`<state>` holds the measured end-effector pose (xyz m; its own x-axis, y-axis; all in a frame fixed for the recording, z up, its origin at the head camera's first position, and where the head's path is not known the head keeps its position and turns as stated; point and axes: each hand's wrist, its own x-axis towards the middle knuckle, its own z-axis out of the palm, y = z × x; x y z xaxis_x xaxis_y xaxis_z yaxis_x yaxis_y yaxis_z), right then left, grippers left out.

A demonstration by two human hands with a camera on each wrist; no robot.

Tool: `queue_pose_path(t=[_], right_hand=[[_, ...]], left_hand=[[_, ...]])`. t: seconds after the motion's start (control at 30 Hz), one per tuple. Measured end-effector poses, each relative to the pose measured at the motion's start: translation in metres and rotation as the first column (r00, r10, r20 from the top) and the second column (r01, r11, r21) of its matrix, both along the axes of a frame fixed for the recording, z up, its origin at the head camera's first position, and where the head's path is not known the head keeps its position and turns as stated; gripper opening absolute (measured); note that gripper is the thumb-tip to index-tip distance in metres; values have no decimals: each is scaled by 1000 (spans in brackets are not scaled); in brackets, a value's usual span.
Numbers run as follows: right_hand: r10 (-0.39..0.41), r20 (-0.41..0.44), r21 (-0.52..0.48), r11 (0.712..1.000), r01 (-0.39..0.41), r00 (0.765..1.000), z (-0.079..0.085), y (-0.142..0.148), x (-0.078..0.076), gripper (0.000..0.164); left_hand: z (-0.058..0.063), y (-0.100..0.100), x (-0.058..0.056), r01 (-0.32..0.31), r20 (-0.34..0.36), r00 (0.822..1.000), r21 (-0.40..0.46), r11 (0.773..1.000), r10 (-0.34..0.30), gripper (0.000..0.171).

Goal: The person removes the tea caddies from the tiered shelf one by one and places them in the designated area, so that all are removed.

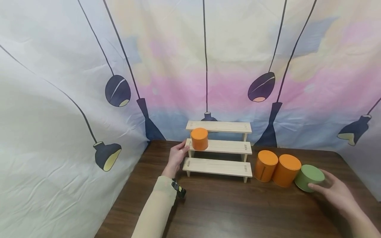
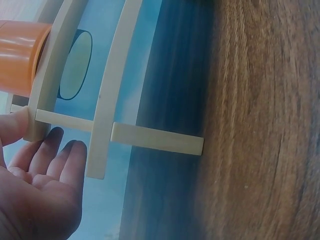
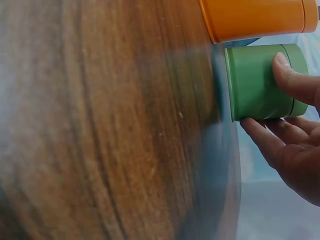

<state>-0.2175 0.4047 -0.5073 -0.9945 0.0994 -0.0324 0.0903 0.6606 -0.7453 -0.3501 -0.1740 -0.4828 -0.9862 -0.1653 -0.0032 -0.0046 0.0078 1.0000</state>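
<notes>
A three-tier wooden stand (image 1: 220, 167) stands toward the back of the table. At the left end of its middle step is my left hand (image 1: 177, 155). In the left wrist view, the thumb (image 2: 16, 126) lies on the step's top and the fingers are beneath it, pinching the board. A short orange tin (image 1: 199, 139) sits on that step, just right of this hand. My right hand (image 1: 336, 191) grips a green tin (image 1: 308, 178) at the right, thumb on one side and fingers on the other. Whether its base touches the table, I cannot tell.
Two taller orange tins (image 1: 266, 167) stand side by side between the stand and the green tin. The dark wood table (image 1: 214, 208) ends at a printed cloth backdrop (image 1: 232, 66) with hanging-lamp drawings, which also closes off the left and right sides.
</notes>
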Motion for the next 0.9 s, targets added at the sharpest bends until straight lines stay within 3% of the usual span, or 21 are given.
queue_pose_path(t=[0.5, 0.9], right_hand=[[92, 52, -5, 996, -92, 994, -6, 1, -3, 109], [108, 75, -18, 994, -107, 991, -6, 2, -2, 110]], left_hand=[[0, 0, 2, 27, -21, 999, -5, 1000, -27, 51], [1, 0, 3, 30, -27, 999, 1, 1000, -30, 51]])
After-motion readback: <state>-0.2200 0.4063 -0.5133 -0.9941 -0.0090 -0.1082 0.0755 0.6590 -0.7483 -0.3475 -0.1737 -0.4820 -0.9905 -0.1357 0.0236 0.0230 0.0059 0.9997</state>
